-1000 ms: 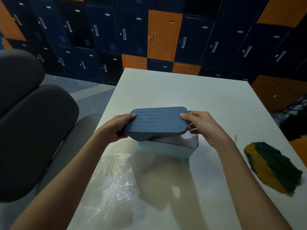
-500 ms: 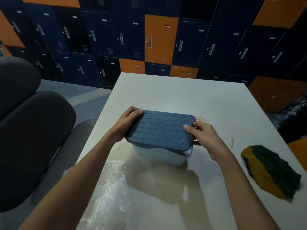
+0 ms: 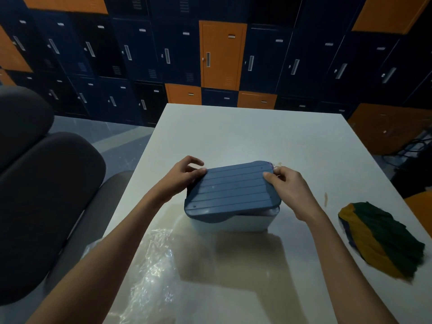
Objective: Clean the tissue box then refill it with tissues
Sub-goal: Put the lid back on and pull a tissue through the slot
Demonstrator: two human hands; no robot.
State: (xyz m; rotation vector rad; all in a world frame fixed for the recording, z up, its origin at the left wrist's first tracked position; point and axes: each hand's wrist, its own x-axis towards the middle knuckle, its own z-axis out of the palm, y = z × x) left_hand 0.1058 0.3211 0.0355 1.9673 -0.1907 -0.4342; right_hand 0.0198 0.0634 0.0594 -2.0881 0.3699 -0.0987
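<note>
Against right hand [image 3: 290, 188], lid [image 3: 230, 191] (tilted)

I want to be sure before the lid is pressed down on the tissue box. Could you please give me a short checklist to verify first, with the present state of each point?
1. Both hands on the lid: ok. The left hand holds its left edge, the right hand its far right corner.
2. Lid level on the box: not ok. It sits tilted and overhangs the near left side.
3. Tissues inside: ok. White shows in the gap at the right.
4. Tissue fed through the lid's opening: cannot tell. No opening shows on top.
5. Cloth apart from the box: ok.
</note>
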